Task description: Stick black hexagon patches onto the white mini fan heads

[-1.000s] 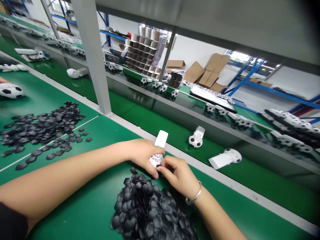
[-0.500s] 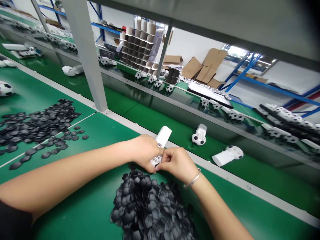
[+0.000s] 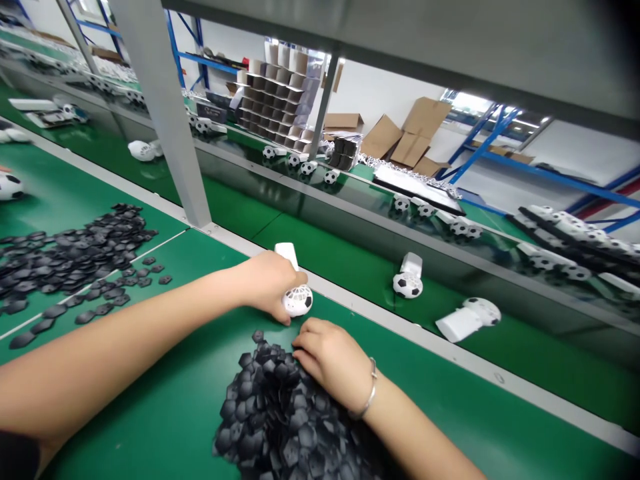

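Observation:
My left hand (image 3: 270, 283) is wrapped around a white soccer-ball-headed piece with a handle (image 3: 299, 301), held over the green table near its metal edge. One black pentagon shows on the ball head, beside an open lattice. The handle points away, partly covered by my fingers. At the upper right side of a heap of black pentagon pieces (image 3: 285, 407), my right hand (image 3: 335, 363) is closed, fingers bent and pressed together. Whatever lies between its fingertips is hidden. One loose black pentagon (image 3: 258, 336) rests at the top of the heap.
Past the metal edge (image 3: 360, 308), a lower green belt carries two similar white pieces (image 3: 408, 285). More black pentagons (image 3: 75, 257) are spread at the left. A grey post (image 3: 170, 133) rises from the table edge. Cardboard boxes (image 3: 415, 133) stand at the back.
My right hand has left the ball head and moved down to the heap of black pentagons. My left hand has shifted slightly left with the white piece, whose ball head now shows more.

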`<state>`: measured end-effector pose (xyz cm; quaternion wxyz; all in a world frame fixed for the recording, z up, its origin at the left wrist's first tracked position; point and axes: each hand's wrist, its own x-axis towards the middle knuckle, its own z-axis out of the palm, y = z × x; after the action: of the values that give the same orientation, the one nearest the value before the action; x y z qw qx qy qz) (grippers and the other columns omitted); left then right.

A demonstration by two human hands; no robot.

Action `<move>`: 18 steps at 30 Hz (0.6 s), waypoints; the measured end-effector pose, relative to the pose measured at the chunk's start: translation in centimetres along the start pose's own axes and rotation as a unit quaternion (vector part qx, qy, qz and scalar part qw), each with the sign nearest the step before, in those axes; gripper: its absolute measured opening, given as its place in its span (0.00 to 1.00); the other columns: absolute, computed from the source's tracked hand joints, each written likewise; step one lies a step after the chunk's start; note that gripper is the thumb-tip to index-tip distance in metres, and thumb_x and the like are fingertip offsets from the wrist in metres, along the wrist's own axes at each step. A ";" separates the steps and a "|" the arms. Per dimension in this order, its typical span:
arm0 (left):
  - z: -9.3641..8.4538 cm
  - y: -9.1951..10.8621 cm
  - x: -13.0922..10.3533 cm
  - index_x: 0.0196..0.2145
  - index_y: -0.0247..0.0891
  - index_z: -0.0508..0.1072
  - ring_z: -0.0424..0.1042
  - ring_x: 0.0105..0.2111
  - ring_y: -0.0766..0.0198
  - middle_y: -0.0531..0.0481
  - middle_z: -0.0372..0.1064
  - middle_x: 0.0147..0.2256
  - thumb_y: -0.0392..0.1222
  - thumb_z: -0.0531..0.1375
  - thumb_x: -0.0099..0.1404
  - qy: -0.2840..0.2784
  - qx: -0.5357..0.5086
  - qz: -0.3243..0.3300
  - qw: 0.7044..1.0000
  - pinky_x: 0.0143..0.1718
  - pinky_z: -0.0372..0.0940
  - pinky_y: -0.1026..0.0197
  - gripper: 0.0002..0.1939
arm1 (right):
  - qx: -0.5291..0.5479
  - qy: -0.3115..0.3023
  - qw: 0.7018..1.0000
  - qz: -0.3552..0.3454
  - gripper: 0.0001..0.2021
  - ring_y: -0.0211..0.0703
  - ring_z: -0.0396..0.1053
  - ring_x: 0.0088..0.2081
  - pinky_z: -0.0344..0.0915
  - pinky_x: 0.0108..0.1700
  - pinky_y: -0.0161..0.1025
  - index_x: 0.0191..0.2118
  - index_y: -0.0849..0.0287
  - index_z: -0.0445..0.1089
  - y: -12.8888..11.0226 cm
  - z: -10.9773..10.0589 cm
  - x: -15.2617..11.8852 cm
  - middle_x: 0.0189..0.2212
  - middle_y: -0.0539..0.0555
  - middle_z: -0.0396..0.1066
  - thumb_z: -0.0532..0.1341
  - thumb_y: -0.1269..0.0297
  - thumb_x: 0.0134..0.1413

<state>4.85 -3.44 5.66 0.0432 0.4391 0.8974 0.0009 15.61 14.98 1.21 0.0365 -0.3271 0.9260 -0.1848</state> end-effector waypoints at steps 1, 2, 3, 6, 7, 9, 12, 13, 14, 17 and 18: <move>0.3 0.0 0.2 0.38 0.40 0.72 0.70 0.33 0.51 0.45 0.71 0.31 0.62 0.65 0.44 0.021 0.010 0.016 1.000 0.33 0.60 0.56 0.29 | -0.041 -0.002 0.999 0.008 0.06 0.45 0.68 0.35 0.66 0.38 0.39 0.36 0.61 0.74 -0.4 0.1 0.0 0.33 0.56 0.70 0.59 0.71 0.59; 0.6 -0.1 0.5 0.38 0.39 0.72 0.70 0.37 0.49 0.43 0.71 0.35 0.64 0.65 0.44 0.044 0.012 0.040 0.998 0.37 0.60 0.54 0.30 | -0.069 -0.001 0.997 0.019 0.07 0.45 0.68 0.34 0.66 0.37 0.40 0.36 0.62 0.73 -0.6 0.1 0.0 0.32 0.57 0.70 0.57 0.72 0.60; 1.0 -0.1 0.7 0.40 0.40 0.72 0.69 0.41 0.48 0.41 0.70 0.40 0.65 0.65 0.45 0.066 0.002 0.070 0.995 0.41 0.60 0.53 0.32 | -0.078 0.003 0.996 0.031 0.08 0.46 0.68 0.34 0.66 0.37 0.40 0.36 0.63 0.72 -0.8 0.0 -0.1 0.32 0.58 0.70 0.56 0.73 0.61; 2.1 -0.4 1.2 0.52 0.45 0.67 0.67 0.48 0.51 0.44 0.68 0.48 0.63 0.64 0.51 0.087 -0.065 0.159 0.981 0.49 0.57 0.54 0.34 | 0.001 0.057 0.997 0.059 0.07 0.44 0.69 0.35 0.66 0.39 0.39 0.39 0.60 0.71 -0.4 -1.1 -0.5 0.34 0.56 0.72 0.56 0.75 0.60; 2.4 -0.4 1.4 0.53 0.46 0.65 0.67 0.47 0.53 0.45 0.69 0.47 0.62 0.64 0.52 0.080 -0.082 0.176 0.978 0.49 0.57 0.55 0.34 | 0.040 0.089 0.993 0.066 0.07 0.44 0.69 0.36 0.66 0.40 0.39 0.38 0.60 0.70 -0.1 -1.7 -0.5 0.34 0.55 0.72 0.57 0.75 0.60; 2.8 -0.2 1.6 0.52 0.46 0.66 0.69 0.43 0.54 0.47 0.71 0.40 0.63 0.64 0.52 0.066 -0.089 0.187 0.976 0.46 0.59 0.55 0.33 | 0.102 0.153 0.980 0.071 0.06 0.43 0.69 0.38 0.65 0.41 0.38 0.36 0.59 0.70 0.6 -2.7 -0.6 0.35 0.54 0.71 0.58 0.75 0.58; 3.0 0.5 1.7 0.46 0.46 0.69 0.70 0.38 0.53 0.48 0.71 0.34 0.63 0.65 0.49 0.059 -0.063 0.164 0.983 0.39 0.60 0.56 0.30 | 0.145 0.190 0.969 0.067 0.06 0.43 0.68 0.38 0.65 0.41 0.38 0.34 0.58 0.69 1.3 -3.4 -0.4 0.34 0.53 0.70 0.59 0.75 0.57; 3.0 0.8 1.7 0.45 0.46 0.69 0.70 0.37 0.53 0.49 0.71 0.33 0.63 0.65 0.49 0.058 -0.057 0.153 0.985 0.38 0.60 0.56 0.29 | 0.148 0.184 0.970 0.062 0.06 0.43 0.68 0.37 0.64 0.40 0.38 0.34 0.57 0.70 1.4 -3.3 -0.4 0.33 0.53 0.70 0.59 0.75 0.57; 2.9 1.0 1.6 0.44 0.46 0.68 0.71 0.36 0.53 0.49 0.71 0.33 0.62 0.65 0.49 0.058 -0.053 0.142 0.987 0.38 0.60 0.56 0.29 | 0.149 0.171 0.972 0.053 0.06 0.42 0.68 0.36 0.64 0.39 0.38 0.34 0.57 0.70 1.5 -3.2 -0.3 0.33 0.52 0.70 0.59 0.75 0.58; 2.9 1.4 1.4 0.45 0.47 0.67 0.71 0.36 0.52 0.50 0.71 0.33 0.63 0.64 0.49 0.059 -0.049 0.120 0.990 0.37 0.60 0.56 0.30 | 0.149 0.141 0.978 0.027 0.07 0.42 0.69 0.37 0.64 0.41 0.37 0.35 0.57 0.71 1.6 -2.7 -0.2 0.34 0.52 0.72 0.59 0.76 0.58; 2.9 1.5 1.4 0.45 0.47 0.67 0.71 0.36 0.52 0.50 0.71 0.34 0.64 0.64 0.49 0.059 -0.049 0.116 0.990 0.38 0.60 0.56 0.30 | 0.147 0.141 0.979 0.024 0.07 0.42 0.69 0.38 0.64 0.41 0.37 0.35 0.57 0.71 1.6 -2.5 -0.2 0.34 0.52 0.72 0.60 0.76 0.58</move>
<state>5.40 -1.55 2.74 0.0111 0.5371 0.8400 0.0759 14.33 17.06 2.93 -0.0421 -0.2668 0.8921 -0.3622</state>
